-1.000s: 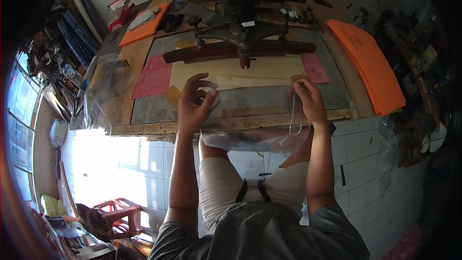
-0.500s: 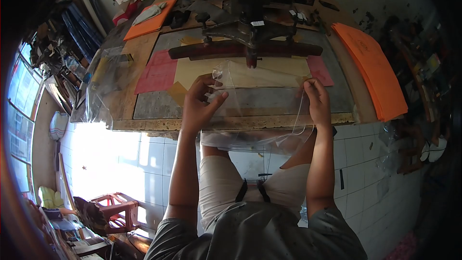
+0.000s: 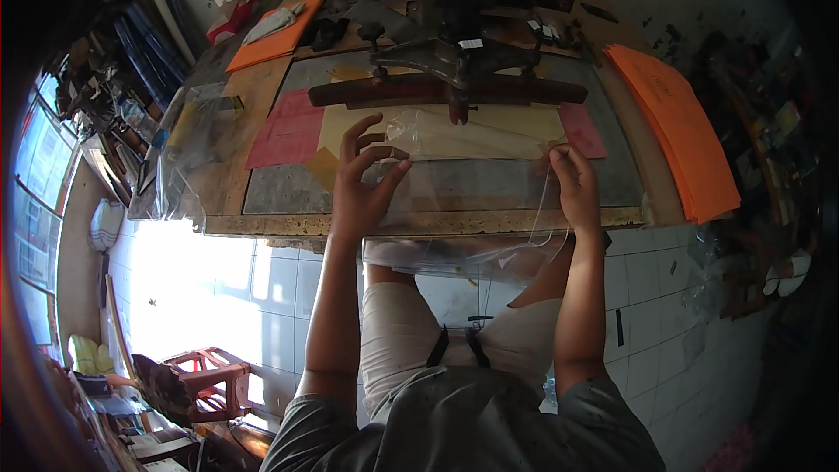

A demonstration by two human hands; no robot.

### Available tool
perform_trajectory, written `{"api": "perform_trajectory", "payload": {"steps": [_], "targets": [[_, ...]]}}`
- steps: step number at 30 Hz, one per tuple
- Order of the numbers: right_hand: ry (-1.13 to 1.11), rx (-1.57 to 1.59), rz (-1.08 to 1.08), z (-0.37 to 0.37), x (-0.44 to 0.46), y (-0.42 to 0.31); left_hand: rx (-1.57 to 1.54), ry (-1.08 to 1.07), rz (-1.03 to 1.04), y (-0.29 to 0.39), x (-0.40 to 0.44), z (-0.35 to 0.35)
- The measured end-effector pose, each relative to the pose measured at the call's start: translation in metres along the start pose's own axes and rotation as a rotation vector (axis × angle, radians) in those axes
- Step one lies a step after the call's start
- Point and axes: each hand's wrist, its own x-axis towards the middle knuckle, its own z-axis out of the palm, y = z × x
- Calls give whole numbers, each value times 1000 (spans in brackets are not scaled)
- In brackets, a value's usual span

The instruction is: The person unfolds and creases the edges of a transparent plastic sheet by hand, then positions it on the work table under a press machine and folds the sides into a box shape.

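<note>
A clear plastic sheet hangs between my hands, over the table's front edge and down toward my lap. My left hand pinches the sheet's left side between thumb and index finger, its other fingers raised and curved. The sheet's right corner is held in my right hand, thumb and fingers pressed together. Behind the sheet lies a pale yellow sheet between a left pink sheet and a right pink sheet. A dark metal press bar stands above them.
Stacked orange sheets lie at the table's right. Another orange piece with a grey cloth is at the back left. Clear plastic hangs over the left edge. A red stool stands on the floor at lower left.
The view has shifted slightly. My left hand's upper fingers have lifted and spread, and the plastic's upper left part has risen, then sunk a little. My right hand keeps its hold.
</note>
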Motion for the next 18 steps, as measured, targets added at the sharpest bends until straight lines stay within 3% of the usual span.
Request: {"api": "perform_trajectory", "payload": {"steps": [4,7,11,14,18], "targets": [[57,11,-81,8,-2,-9,122,23,69,3,-2,1],[58,-66,-178,11,-1,-16,402,124,193,16,-8,1],[33,-247,-312,9,-2,-20,377,-5,132,39,-17,-7],[30,-324,-357,8,-8,-26,110,-77,-214,58,-31,-13],[-54,-572,-452,5,-29,-66,-246,-56,-282,83,-39,-22]]}}
